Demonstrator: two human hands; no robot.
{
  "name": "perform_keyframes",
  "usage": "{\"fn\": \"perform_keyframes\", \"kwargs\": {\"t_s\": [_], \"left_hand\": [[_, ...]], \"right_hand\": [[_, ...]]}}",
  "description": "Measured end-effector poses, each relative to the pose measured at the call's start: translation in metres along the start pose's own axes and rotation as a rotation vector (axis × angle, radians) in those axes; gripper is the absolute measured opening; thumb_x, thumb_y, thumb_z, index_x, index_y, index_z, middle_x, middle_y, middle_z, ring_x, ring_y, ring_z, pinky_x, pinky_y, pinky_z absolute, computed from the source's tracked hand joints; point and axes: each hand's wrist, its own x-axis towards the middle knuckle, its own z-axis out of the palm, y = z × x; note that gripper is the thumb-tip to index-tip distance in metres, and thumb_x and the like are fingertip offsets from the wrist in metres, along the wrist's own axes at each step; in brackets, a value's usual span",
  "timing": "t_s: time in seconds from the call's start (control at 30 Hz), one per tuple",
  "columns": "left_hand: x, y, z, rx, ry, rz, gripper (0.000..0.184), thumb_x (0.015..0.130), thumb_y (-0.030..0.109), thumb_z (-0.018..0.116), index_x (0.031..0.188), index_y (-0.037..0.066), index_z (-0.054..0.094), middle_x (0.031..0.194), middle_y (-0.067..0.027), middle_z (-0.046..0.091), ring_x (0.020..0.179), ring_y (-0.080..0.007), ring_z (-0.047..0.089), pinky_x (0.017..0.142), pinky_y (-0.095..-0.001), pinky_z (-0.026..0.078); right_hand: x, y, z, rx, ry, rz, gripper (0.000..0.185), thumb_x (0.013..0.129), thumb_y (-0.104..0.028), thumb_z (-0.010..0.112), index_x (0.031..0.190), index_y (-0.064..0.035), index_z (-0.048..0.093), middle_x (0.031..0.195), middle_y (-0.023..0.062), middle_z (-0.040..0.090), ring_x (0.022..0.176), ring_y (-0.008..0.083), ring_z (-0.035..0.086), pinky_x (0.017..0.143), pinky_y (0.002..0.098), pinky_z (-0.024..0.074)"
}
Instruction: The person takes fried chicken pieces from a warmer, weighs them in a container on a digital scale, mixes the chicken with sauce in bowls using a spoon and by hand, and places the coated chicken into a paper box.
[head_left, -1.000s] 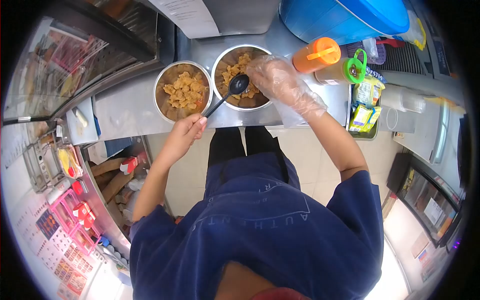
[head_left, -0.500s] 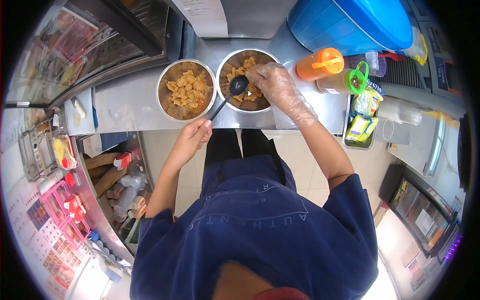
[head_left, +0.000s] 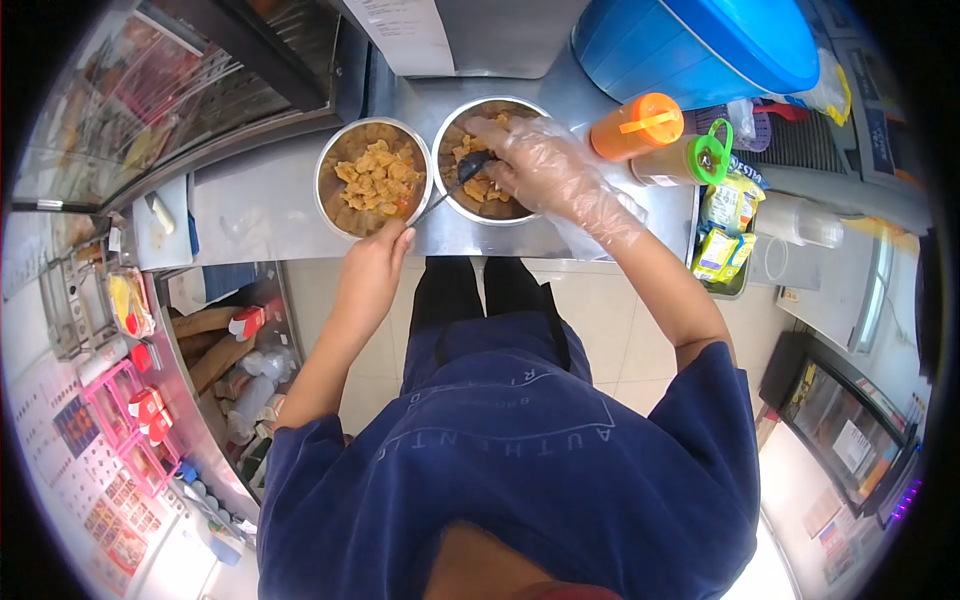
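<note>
My bare left hand is closed around the thin handle of a black ladle, whose bowl dips toward the food in the right-hand steel bowl. In that bowl lie golden-brown fried pieces, partly covered by my fingers. My right hand, in a clear plastic glove, reaches over the same bowl from the right. Its fingers are stretched out and apart above the food, the thumb close to the ladle. Beside it on the left stands a second steel bowl with more fried pieces.
Right of the bowls stand an orange-lidded shaker and a green-lidded jar. A big blue tub is behind them. Yellow packets sit in a tray at the counter's right end. A knife lies on a board at left.
My right hand has moved left over the bowl and its fingers have spread. My left hand has shifted slightly left, and the ladle's bowl has tilted and turned on its side.
</note>
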Motion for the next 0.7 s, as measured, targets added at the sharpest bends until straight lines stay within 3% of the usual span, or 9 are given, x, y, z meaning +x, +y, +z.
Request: {"fn": "perform_keyframes", "kwargs": {"t_s": [0.13, 0.23, 0.3, 0.43, 0.5, 0.6, 0.7], "left_hand": [[0.007, 0.003, 0.001, 0.062, -0.053, 0.053, 0.025, 0.094, 0.023, 0.048, 0.086, 0.001, 0.054, 0.072, -0.0216, 0.058, 0.072, -0.04, 0.057, 0.063, -0.0461, 0.043], [0.013, -0.007, 0.004, 0.048, -0.07, 0.135, 0.029, 0.094, 0.026, 0.048, 0.084, 0.0, 0.056, 0.07, -0.0202, 0.056, 0.066, -0.0367, 0.055, 0.061, -0.0383, 0.043], [0.016, -0.008, 0.0, 0.017, -0.162, 0.083, 0.029, 0.095, 0.026, 0.048, 0.082, 0.001, 0.055, 0.065, -0.0165, 0.053, 0.061, -0.0306, 0.053, 0.06, -0.0352, 0.042], [0.014, -0.006, -0.001, -0.178, -0.295, -0.039, 0.031, 0.096, 0.026, 0.047, 0.078, 0.001, 0.052, 0.06, -0.0063, 0.045, 0.057, -0.016, 0.046, 0.058, -0.0289, 0.04], [0.011, -0.013, 0.007, -0.261, -0.279, -0.092, 0.032, 0.096, 0.026, 0.047, 0.076, 0.002, 0.051, 0.061, -0.003, 0.044, 0.058, -0.0125, 0.045, 0.058, -0.0273, 0.039], [0.002, -0.015, 0.012, -0.372, -0.231, -0.115, 0.033, 0.097, 0.026, 0.046, 0.074, 0.002, 0.05, 0.062, 0.0002, 0.044, 0.059, -0.0093, 0.044, 0.057, -0.0249, 0.038], [-0.011, -0.015, 0.014, -0.496, -0.195, -0.18, 0.032, 0.097, 0.026, 0.045, 0.075, 0.004, 0.05, 0.062, 0.002, 0.043, 0.058, -0.0069, 0.042, 0.054, -0.0228, 0.034]], "right_hand": [[0.006, 0.008, 0.006, -0.048, -0.194, -0.206, 0.039, 0.078, -0.007, 0.06, 0.116, -0.0123, 0.055, 0.089, 0.0163, 0.062, 0.091, 0.034, 0.059, 0.082, 0.0427, 0.0464], [0.007, 0.019, 0.015, -0.167, -0.271, -0.385, 0.034, 0.075, -0.005, 0.061, 0.108, -0.0098, 0.057, 0.088, 0.0155, 0.063, 0.091, 0.0328, 0.06, 0.082, 0.0419, 0.0473], [0.005, 0.019, 0.014, -0.206, -0.318, -0.448, 0.026, 0.072, -0.003, 0.061, 0.098, -0.0051, 0.06, 0.087, 0.0154, 0.065, 0.094, 0.0326, 0.06, 0.082, 0.0405, 0.0488], [-0.003, 0.016, 0.002, -0.1, -0.267, -0.315, 0.016, 0.073, -0.003, 0.061, 0.09, -0.0039, 0.063, 0.085, 0.0153, 0.064, 0.091, 0.0331, 0.061, 0.082, 0.0409, 0.0487], [0.0, 0.019, 0.009, -0.1, -0.228, -0.21, 0.012, 0.074, -0.004, 0.061, 0.086, -0.0036, 0.063, 0.086, 0.016, 0.064, 0.091, 0.0338, 0.061, 0.081, 0.0413, 0.0485], [0.002, 0.021, 0.013, -0.134, -0.262, -0.148, 0.013, 0.081, -0.01, 0.061, 0.093, -0.006, 0.061, 0.083, 0.0164, 0.063, 0.092, 0.0342, 0.058, 0.08, 0.0432, 0.0463], [-0.005, 0.014, -0.005, 0.096, -0.218, -0.077, 0.015, 0.082, -0.015, 0.063, 0.092, -0.0043, 0.062, 0.084, 0.0174, 0.063, 0.094, 0.0355, 0.057, 0.082, 0.0423, 0.0461]]}}
